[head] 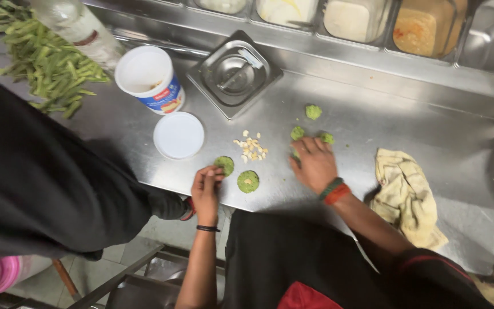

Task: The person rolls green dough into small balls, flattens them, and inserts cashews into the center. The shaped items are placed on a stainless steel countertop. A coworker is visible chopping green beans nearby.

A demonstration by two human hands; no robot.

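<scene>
My left hand (206, 189) rests on the steel counter (373, 123), fingertips touching a flat green patty (224, 165). A second flat green patty (248, 181) lies just to its right. My right hand (314, 165) presses palm down on a green lump at the counter, fingers spread over it. Two green balls (297, 133) (327, 138) sit just beyond its fingers, a third green ball (313, 111) farther back. A small heap of pale nut pieces (250, 147) lies between my hands.
An open white tub (148, 79) and its round lid (178, 135) stand to the left, by a small steel pan lid (234, 73). Cut green beans (47, 63) are heaped far left. A yellow cloth (404, 197) lies right. Another person's dark sleeve (41, 183) crosses the left. Filled containers (350, 20) line the back.
</scene>
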